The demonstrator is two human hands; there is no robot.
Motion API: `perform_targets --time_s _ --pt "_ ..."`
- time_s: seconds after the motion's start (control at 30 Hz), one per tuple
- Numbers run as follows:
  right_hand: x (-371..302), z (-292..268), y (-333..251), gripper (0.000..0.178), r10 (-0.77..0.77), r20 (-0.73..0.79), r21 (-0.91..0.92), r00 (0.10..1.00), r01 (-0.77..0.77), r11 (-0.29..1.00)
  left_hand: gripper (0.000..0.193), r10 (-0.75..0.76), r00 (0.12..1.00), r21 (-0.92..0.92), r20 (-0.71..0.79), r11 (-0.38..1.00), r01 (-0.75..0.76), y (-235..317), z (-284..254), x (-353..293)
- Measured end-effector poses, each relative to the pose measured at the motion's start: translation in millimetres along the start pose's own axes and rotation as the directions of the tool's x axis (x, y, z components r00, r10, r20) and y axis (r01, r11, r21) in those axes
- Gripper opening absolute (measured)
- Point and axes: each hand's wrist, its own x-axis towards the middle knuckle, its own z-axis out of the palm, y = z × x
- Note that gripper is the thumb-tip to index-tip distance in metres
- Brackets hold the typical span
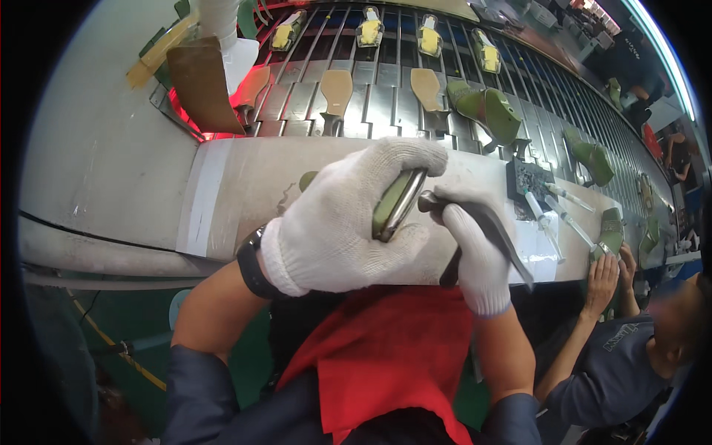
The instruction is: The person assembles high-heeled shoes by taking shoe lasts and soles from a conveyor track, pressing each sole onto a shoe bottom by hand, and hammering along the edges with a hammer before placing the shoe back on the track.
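1. The brown panel [202, 85] stands at the left end, beside the red glow, well apart from both hands.
2. The table [248, 174] lies under the work; a small green piece [307, 180] shows beside the left glove, and whether it belongs to the held shoe cannot be told.
3. The left hand [341, 219], gloved, has its fingers curled round the shoe, thumb on the near side, leaving only a narrow gap that the shoe fills.
4. The green shoe [386, 206] sits in that grip above the table, its shiny edge turned toward the right hand. Being hand-held, it could twist or slip if knocked off-centre.
5. The hammer [498, 231] has its round face just beside the shoe and the left fingertips; a poorly aimed blow could catch them or mark the green surface.
6. The right hand [482, 258], also gloved, has its fingers wrapped round the hammer; smooth glove fabric could let it turn.
7. The syringes [544, 222] lie near the right hand, so a wide swing could knock them.
8. A co-worker's hands [604, 278] touch another green shoe [610, 231].
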Motion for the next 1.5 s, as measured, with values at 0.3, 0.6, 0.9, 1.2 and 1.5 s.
perform_targets --time_s 0.3,0.6,0.9,1.2,1.5 --pt "-38.6 6.5 -107.3 0.049 -0.275 0.177 -0.041 0.945 0.286 0.957 0.063 0.03 0.979 0.125 -0.2 0.992 -0.005 18.5 29.2 -11.6" --pt "-21.7 9.2 -133.6 0.044 0.091 0.155 0.077 0.984 -0.104 0.992 0.065 0.119 0.955 0.166 -0.272 0.983 -0.075 26.3 39.0 -45.5" --pt "-104.3 43.4 -18.3 0.031 0.114 0.279 0.324 0.953 -0.205 0.924 0.054 0.167 0.958 0.656 -0.232 0.755 0.028 -28.1 55.6 -151.8" --pt "-91.8 56.2 18.6 0.034 0.289 0.217 0.441 0.932 -0.358 0.823 0.056 0.211 0.941 0.692 -0.265 0.721 0.034 -58.4 61.6 -173.9" --pt "-93.6 79.1 40.0 0.031 0.299 0.18 0.708 0.937 -0.335 0.622 0.035 0.096 0.972 0.662 -0.217 0.746 0.074 -45.8 55.0 -164.1"
